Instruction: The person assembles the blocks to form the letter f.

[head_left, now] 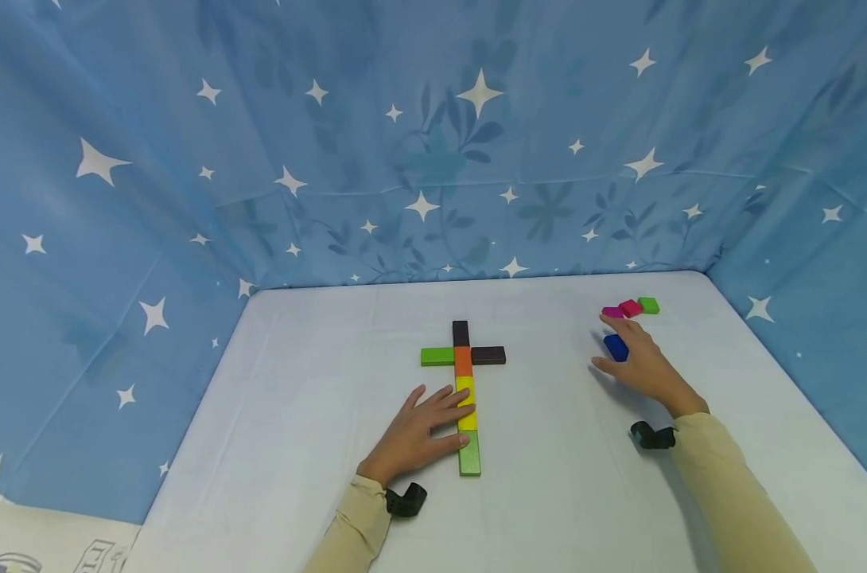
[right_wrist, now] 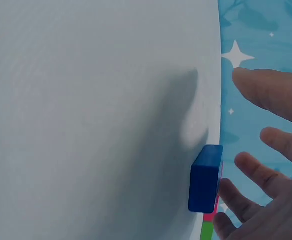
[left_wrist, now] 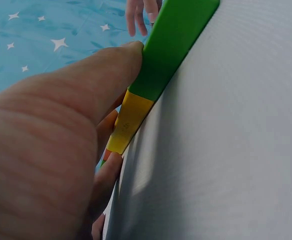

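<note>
A cross of flat blocks lies mid-table: a dark block (head_left: 460,333) on top, a light green block (head_left: 437,356) and another dark block (head_left: 488,356) at the sides, then orange (head_left: 463,361), yellow (head_left: 464,384) and green (head_left: 469,458) down the stem. My left hand (head_left: 422,426) rests along the stem, fingers spread over the yellow part and thumb at the green block's upper end. Over a blue block (right_wrist: 205,180) my right hand (head_left: 641,362) hovers with fingers and thumb apart, holding nothing. The blue block is partly hidden by that hand in the head view.
Beyond the right hand lie a magenta block (head_left: 612,312), a pink-red block (head_left: 630,308) and a green block (head_left: 648,305) near the white table's (head_left: 319,382) far edge. A blue star-patterned curtain (head_left: 376,143) surrounds the back and sides.
</note>
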### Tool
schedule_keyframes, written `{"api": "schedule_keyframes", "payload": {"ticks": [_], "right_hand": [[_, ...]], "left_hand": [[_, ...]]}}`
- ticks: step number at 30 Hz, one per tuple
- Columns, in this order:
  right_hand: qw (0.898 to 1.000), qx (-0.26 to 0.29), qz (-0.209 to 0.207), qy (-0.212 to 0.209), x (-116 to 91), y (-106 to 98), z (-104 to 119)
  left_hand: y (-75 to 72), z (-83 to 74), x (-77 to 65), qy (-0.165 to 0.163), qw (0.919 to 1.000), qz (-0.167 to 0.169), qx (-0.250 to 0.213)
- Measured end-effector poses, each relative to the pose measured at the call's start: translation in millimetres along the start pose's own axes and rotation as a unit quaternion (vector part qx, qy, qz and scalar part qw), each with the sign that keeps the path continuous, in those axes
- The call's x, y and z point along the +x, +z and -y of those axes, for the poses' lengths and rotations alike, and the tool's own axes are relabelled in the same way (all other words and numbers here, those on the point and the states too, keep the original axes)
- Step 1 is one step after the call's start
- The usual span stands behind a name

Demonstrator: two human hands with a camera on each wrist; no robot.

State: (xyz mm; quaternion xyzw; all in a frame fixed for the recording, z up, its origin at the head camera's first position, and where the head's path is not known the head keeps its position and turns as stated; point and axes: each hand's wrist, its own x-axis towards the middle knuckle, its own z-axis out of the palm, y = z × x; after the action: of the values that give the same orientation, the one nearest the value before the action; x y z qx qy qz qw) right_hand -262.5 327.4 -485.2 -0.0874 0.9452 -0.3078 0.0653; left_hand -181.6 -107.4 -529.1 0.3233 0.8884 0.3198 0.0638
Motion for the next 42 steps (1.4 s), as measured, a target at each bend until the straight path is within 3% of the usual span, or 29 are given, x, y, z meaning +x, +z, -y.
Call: {"api": "schedule_keyframes", "payload": {"ticks": [20, 42], "right_hand": [[0.999, -0.007, 0.035, 0.029, -16.0, -10.3, -17.5], [0.999, -0.027, 0.001, 0.026, -27.1, -17.0, -26.1]], "left_hand": [[-2.3, -1.8, 0.2, 0.002, 1.0000, 0.004, 0.006], [0.2, -1.0, -0.4, -0.001, 1.0000, -0.002, -0.007]]}}
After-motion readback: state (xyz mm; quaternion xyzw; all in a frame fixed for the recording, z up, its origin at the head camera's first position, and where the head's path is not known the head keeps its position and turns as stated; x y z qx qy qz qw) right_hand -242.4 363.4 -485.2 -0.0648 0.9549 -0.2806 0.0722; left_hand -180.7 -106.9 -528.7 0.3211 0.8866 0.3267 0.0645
